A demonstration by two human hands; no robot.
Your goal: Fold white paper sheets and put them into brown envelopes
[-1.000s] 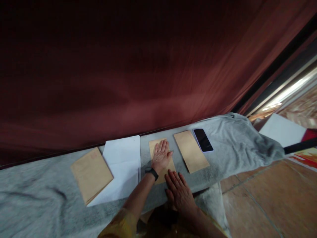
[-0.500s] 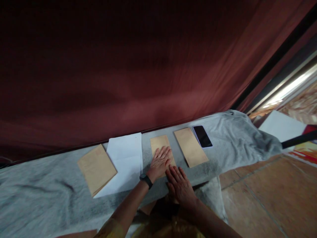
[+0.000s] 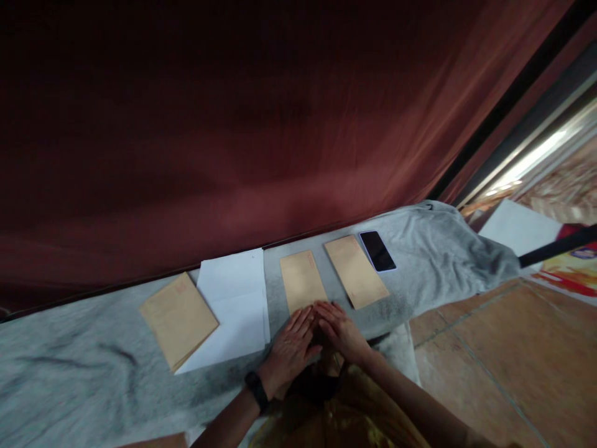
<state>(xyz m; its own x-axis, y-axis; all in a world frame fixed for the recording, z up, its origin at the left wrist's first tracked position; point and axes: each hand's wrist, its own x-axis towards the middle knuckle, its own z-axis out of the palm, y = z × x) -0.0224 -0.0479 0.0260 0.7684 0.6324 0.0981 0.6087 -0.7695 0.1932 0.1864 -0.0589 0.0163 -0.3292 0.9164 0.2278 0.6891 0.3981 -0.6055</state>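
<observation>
A tan paper envelope (image 3: 304, 278) lies flat on the grey cloth in front of me. My left hand (image 3: 290, 344), with a dark band on its wrist, rests on the envelope's near end, fingers stretched out flat. Beside it, my right hand (image 3: 342, 330) lies with straight fingers at the same near edge, its fingertips close to those of the left. Both hands cover that end of the envelope. To the right lies a second tan envelope (image 3: 357, 272). Left of my hands, a stack of tan envelopes (image 3: 180, 320) partly overlaps white paper sheets (image 3: 236, 305).
A dark-screened phone (image 3: 377, 251) lies right of the second envelope. The grey cloth (image 3: 74, 361) covers the long narrow surface and has folds. A dark red curtain (image 3: 233, 155) hangs along the back edge. Tiled floor (image 3: 471, 348) shows at the right.
Both hands have slid toward me, down to the envelope's near end, uncovering its middle. My right hand has come closer to the left. The view has shifted slightly.
</observation>
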